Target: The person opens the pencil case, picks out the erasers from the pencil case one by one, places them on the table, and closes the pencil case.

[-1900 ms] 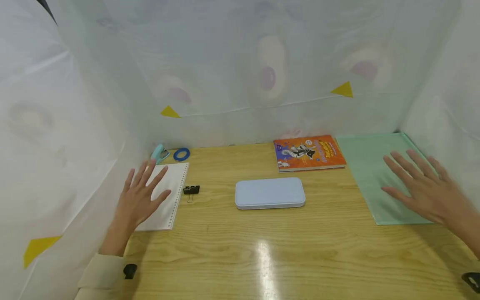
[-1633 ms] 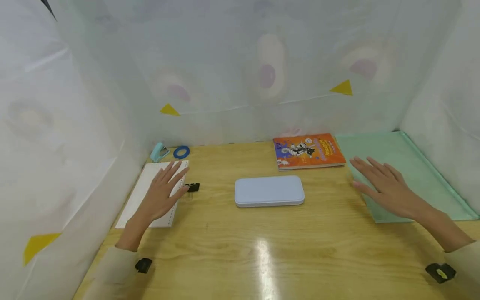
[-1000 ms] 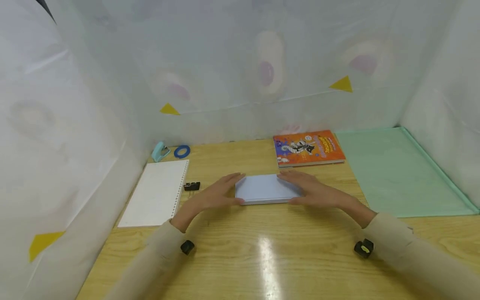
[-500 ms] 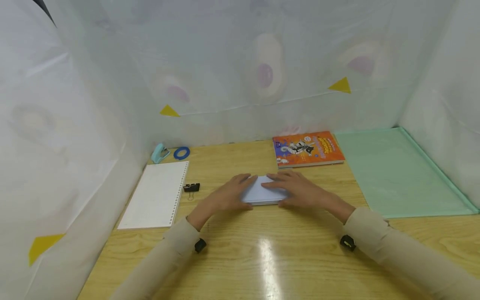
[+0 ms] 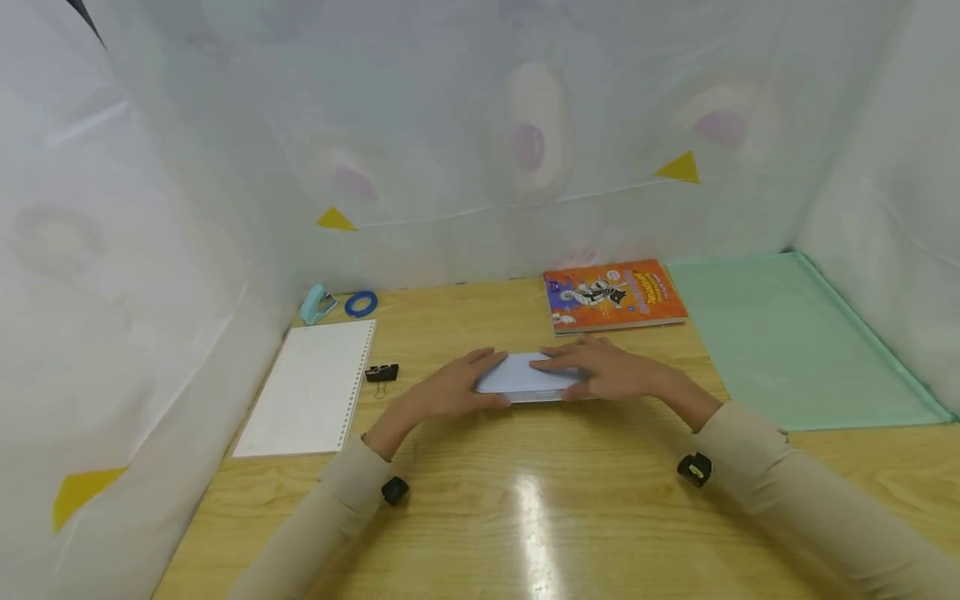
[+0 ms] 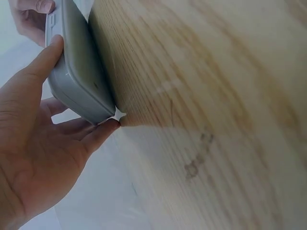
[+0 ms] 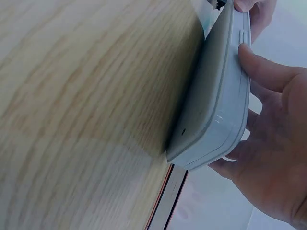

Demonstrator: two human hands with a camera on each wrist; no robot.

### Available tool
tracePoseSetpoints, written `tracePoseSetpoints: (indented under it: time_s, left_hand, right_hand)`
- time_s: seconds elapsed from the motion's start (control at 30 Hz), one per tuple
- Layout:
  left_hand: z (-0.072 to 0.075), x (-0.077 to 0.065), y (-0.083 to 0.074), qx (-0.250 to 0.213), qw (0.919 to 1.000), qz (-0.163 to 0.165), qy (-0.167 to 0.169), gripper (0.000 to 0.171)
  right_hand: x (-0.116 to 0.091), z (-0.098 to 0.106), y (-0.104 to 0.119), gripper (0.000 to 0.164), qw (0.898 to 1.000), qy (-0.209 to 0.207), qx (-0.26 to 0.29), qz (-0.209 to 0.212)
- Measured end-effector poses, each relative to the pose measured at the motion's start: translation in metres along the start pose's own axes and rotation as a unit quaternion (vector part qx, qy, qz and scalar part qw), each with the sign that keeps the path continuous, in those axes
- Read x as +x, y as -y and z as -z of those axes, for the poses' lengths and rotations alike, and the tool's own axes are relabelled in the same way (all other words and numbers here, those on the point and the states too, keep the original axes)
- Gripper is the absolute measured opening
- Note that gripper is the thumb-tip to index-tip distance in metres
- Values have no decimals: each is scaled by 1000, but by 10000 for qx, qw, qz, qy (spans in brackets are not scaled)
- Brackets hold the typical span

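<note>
Head view: one pale-blue, rounded-rectangular, hard-looking case [image 5: 521,375], near side raised off the middle of the yellow-brown wood-grain desk [image 5: 450,517], gripped at opposite ends by my left hand [image 5: 452,386] and right hand [image 5: 617,369], presumably for balanced support.

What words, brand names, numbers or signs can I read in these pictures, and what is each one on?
Nothing can be read for certain.
Orange book: yellow and purplish title lettering and smaller print, all too small and blurred to read.
Pale blue case: no lettering can be made out in any view.
White notebook: no writing can be made out.
Black device at the right wrist: a yellowish mark, too small to tell.
</note>
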State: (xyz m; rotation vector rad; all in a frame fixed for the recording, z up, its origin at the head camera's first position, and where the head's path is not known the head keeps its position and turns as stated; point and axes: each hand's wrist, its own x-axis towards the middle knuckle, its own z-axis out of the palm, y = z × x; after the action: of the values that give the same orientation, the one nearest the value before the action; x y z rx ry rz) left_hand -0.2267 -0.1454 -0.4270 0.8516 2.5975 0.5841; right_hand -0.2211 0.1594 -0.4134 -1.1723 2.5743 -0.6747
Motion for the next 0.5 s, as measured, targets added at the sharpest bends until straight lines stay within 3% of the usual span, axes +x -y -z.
tracePoseSetpoints:
  time_s: [0.27, 0.5]
  left_hand:
    - [0, -1, -1, -107, 9999, 45, 11, 83]
    - [2, -4, 1, -297, 9994, 31, -153, 76]
  right_hand:
    - [-1, 2, 3, 56, 9999, 80, 56, -107]
    - [-1, -2, 5, 50, 9997, -174, 195, -21]
